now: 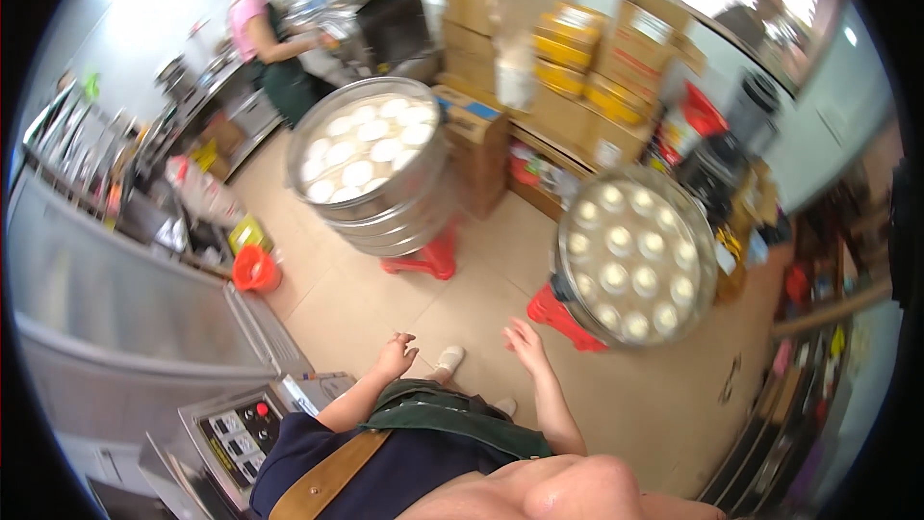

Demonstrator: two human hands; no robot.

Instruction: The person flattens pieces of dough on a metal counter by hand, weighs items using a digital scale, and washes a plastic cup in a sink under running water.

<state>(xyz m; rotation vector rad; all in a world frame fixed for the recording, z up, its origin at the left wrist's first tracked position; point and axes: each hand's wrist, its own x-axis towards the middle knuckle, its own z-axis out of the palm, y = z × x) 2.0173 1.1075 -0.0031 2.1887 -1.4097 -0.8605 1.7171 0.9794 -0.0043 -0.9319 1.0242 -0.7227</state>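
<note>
Low in front of my body, my left hand (396, 354) is held in the air, fingers loosely bent and apart, with nothing seen in it. My right hand (525, 341) is also in the air, its fingers stretched out and holding nothing. Ahead to the left, a stack of round metal steamer trays (385, 220) rests on a red stool (430, 256); its top tray bears several white round buns (357, 173). Nearest to my right hand is a round steamer tray (631, 262) of spaced pale buns (652, 247) on another red stool (563, 321). Neither hand touches a tray.
A control panel with a red button (262, 410) stands by my left arm. An orange-red bucket (256, 270) is on the floor at left. Cardboard boxes (478, 144) line the back. A co-worker (274, 39) stands at a far-left counter. Dark shelving (760, 424) is at right.
</note>
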